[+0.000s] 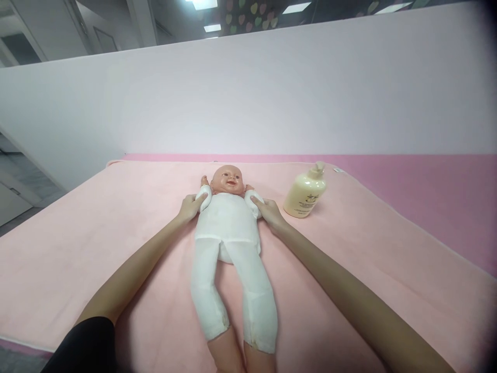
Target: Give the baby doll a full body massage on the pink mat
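From the head camera, a baby doll [229,228] in a white suit lies face up on a pink blanket [97,243], head toward the white wall [272,93]. The left hand [190,207] curls around one sleeved upper arm, and the right hand [269,211] clasps the other. A cream pump bottle [306,192] stands just beside the right hand, apart from the doll.

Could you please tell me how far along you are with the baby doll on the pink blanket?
Done: the baby doll lies face up on the pink blanket, in its white suit. In hand: the left hand grips the doll's arm on one side and the right hand grips the other, near the shoulders. Left: the cream pump bottle stands upright beside the doll, untouched, no lotion showing.
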`<state>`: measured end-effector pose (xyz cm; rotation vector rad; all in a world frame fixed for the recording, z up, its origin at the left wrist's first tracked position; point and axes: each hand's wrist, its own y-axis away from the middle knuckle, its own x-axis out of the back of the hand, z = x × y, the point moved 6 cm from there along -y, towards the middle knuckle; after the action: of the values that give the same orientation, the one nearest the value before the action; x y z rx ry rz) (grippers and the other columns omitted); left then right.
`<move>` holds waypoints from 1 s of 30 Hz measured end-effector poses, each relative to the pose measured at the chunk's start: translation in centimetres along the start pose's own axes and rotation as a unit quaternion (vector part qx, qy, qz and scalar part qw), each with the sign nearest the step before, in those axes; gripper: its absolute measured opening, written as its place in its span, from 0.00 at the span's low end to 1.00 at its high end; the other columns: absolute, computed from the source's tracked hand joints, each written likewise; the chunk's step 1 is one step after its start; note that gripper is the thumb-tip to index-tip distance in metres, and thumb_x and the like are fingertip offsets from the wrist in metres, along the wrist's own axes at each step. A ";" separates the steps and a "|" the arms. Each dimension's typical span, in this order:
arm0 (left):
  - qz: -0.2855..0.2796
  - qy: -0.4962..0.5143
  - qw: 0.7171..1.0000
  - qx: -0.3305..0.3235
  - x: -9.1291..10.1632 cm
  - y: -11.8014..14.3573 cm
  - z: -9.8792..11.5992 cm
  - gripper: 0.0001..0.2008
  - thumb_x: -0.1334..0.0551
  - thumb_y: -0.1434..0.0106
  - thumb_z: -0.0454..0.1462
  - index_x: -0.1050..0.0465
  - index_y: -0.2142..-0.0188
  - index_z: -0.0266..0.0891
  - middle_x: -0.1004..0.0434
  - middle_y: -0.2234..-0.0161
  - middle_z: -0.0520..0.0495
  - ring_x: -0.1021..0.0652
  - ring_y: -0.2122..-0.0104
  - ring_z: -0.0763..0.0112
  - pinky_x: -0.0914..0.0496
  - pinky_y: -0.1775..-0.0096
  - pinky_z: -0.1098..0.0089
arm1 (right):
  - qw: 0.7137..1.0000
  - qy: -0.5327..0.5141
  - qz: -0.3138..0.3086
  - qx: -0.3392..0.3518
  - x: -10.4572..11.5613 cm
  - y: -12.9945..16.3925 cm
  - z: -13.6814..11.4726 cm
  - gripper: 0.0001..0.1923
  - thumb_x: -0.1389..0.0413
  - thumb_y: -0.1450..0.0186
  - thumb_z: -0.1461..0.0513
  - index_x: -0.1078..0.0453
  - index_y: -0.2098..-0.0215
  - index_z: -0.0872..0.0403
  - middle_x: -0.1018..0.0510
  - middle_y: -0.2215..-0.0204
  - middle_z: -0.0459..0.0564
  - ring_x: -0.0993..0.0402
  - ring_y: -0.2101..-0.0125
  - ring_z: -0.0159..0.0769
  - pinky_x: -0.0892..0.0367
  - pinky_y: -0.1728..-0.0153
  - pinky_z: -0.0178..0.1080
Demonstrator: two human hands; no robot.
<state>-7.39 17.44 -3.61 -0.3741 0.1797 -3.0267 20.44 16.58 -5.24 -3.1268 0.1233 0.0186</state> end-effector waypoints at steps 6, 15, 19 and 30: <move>0.014 -0.035 0.997 -0.068 0.2 1.8 1.1 0.23 0.41 0.43 0.55 0.33 0.77 0.36 0.36 0.79 0.53 0.39 0.76 0.74 0.46 0.73 0.72 | 0.991 0.076 0.025 0.103 0.2 2.2 -1.1 0.25 0.44 0.45 0.42 0.39 0.79 0.54 0.36 0.81 0.44 0.41 0.77 0.31 0.45 0.75 0.35; -0.088 -0.112 0.969 -0.202 -0.8 3.2 2.5 0.12 0.44 0.44 0.40 0.30 0.62 0.38 0.28 0.63 0.47 0.32 0.61 0.63 0.38 0.56 0.66 | 0.924 0.176 -0.012 0.339 -0.6 4.9 -3.6 0.05 0.47 0.47 0.64 0.29 0.76 0.51 0.25 0.71 0.50 0.33 0.63 0.42 0.37 0.61 0.44; -0.142 -0.172 0.943 -0.245 -1.0 3.4 3.2 0.11 0.43 0.43 0.40 0.29 0.62 0.39 0.29 0.64 0.46 0.33 0.61 0.62 0.40 0.52 0.63 | 0.919 0.158 -0.036 0.360 -0.8 4.9 -3.7 0.11 0.48 0.47 0.66 0.24 0.73 0.49 0.22 0.69 0.50 0.31 0.61 0.43 0.36 0.57 0.47; -0.307 -0.033 0.941 -0.137 1.3 2.2 2.2 0.23 0.28 0.60 0.54 0.23 0.77 0.37 0.24 0.60 0.36 0.27 0.53 0.49 0.37 0.48 0.57 | 0.963 0.047 -0.191 0.183 0.2 1.8 -1.9 0.03 0.37 0.52 0.60 0.24 0.81 0.50 0.22 0.70 0.51 0.27 0.64 0.39 0.34 0.56 0.45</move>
<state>-7.97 14.92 -1.49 -0.6609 0.5878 -3.5975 20.48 14.71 -3.39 -2.7268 -0.4259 -0.1404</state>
